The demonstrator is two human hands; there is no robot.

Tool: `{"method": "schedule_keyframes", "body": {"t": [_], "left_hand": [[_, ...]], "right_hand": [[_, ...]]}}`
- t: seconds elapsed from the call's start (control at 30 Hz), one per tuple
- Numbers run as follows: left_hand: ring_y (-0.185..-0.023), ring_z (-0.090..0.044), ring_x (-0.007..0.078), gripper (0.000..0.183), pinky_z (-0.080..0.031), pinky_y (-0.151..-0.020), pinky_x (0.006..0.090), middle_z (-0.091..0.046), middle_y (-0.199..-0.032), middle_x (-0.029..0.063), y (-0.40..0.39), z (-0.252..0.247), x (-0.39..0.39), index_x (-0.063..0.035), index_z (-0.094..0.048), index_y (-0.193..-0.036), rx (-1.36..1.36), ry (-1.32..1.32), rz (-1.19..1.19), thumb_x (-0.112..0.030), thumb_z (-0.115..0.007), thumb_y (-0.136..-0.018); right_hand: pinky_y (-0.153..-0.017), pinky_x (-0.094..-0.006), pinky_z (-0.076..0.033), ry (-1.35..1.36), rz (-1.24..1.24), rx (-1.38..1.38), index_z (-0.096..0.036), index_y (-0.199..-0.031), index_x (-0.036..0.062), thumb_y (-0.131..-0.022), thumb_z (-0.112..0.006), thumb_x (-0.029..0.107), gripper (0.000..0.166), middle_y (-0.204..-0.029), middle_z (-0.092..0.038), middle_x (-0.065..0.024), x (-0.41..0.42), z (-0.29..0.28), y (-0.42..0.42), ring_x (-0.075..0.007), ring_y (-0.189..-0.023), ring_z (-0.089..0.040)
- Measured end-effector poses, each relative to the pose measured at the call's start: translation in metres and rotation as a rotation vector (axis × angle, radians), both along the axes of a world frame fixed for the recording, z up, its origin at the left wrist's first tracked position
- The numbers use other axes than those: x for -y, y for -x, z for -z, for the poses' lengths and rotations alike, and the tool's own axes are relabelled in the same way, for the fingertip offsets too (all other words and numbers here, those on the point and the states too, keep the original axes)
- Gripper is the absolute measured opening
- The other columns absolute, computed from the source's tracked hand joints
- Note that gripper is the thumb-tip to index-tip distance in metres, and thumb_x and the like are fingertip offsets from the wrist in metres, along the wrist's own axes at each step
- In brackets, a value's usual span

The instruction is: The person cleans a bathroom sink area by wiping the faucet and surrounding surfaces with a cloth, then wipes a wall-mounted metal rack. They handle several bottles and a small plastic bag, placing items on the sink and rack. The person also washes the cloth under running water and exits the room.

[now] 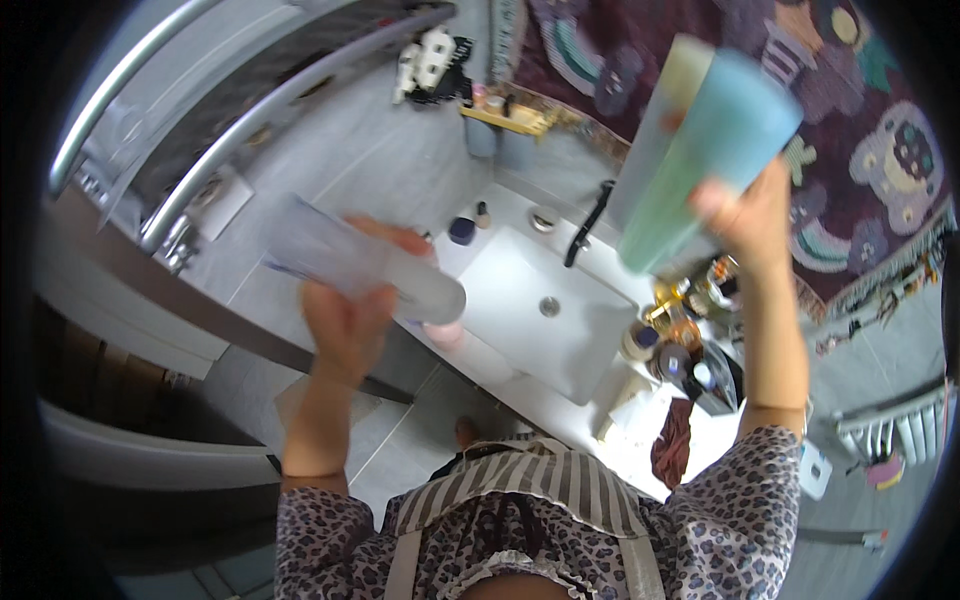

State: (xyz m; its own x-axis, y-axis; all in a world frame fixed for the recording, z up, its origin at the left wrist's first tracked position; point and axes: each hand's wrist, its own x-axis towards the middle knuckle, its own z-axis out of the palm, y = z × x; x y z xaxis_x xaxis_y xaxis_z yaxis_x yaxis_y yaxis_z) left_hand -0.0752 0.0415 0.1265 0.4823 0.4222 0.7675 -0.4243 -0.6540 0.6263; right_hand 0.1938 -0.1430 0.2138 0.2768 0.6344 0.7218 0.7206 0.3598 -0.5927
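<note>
Both hands are raised over a white washbasin [517, 300], and motion blurs them. My left hand [345, 322] grips pale, translucent bottle-like containers [360, 262], held tilted to the left of the basin. In my right hand [750, 210] is a blue-green container [705, 157], with a pale grey and cream one [652, 135] alongside it; their exact kind cannot be told. These are up at the right, in front of a patterned purple textile. Below them a black faucet [589, 225] stands at the basin's back edge.
Bottles and jars [667, 337] crowd the counter right of the basin, near a dark red cloth [673, 442]. A dark blue jar [461, 230] stands at the back left corner. A yellow shelf [510, 120] hangs on the wall. Metal rails [247, 135] run at the upper left.
</note>
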Motion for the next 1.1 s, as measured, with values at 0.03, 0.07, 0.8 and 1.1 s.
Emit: {"method": "schedule_keyframes", "body": {"t": [0.03,0.07,0.8,1.1], "left_hand": [[-0.081,-0.059,0.0188,0.041,-0.047,-0.071,0.0313,-0.064,-0.089,0.0125,-0.012,0.025,0.009,0.0019,-0.055,-0.094,-0.07,0.078,0.02,-0.038,-0.061,-0.084],[-0.08,-0.06,0.0182,0.037,-0.047,-0.072,0.0303,-0.065,-0.09,0.0116,-0.02,0.051,0.01,0.0025,-0.054,-0.095,-0.193,0.075,0.056,-0.032,-0.062,-0.085],[-0.064,-0.063,0.0203,0.046,-0.05,-0.055,0.0327,-0.061,-0.084,0.0151,-0.304,0.272,0.073,0.0038,-0.046,-0.106,-0.807,0.386,0.156,-0.024,-0.07,-0.079],[-0.058,-0.064,0.021,0.044,-0.052,-0.048,0.0315,-0.059,-0.097,0.0169,-0.388,0.34,0.056,-0.0002,-0.041,-0.114,-0.789,0.649,0.184,-0.01,-0.066,-0.079]], "right_hand": [[-0.096,-0.0377,-0.038,0.027,0.061,0.017,-0.065,-0.099,0.0006,-0.059,-0.082,0.034,0.055,-0.118,-0.052,-0.0144,0.015,0.025,-0.005,-0.0254,-0.111,-0.049],[-0.098,-0.0395,-0.036,0.081,0.098,-0.02,-0.066,-0.099,0.0007,-0.057,-0.082,0.034,0.056,-0.121,-0.049,-0.0157,0.029,0.052,-0.007,-0.0279,-0.114,-0.046],[-0.103,-0.0384,-0.031,0.073,0.661,-0.233,-0.066,-0.099,0.0029,-0.06,-0.085,0.022,0.048,-0.137,-0.028,-0.0198,0.064,0.316,-0.122,-0.0322,-0.122,-0.039],[-0.105,-0.0437,-0.029,0.074,0.863,-0.238,-0.064,-0.096,-0.0029,-0.058,-0.086,0.023,0.052,-0.14,-0.028,-0.024,0.017,0.4,-0.17,-0.0395,-0.127,-0.034]]}}
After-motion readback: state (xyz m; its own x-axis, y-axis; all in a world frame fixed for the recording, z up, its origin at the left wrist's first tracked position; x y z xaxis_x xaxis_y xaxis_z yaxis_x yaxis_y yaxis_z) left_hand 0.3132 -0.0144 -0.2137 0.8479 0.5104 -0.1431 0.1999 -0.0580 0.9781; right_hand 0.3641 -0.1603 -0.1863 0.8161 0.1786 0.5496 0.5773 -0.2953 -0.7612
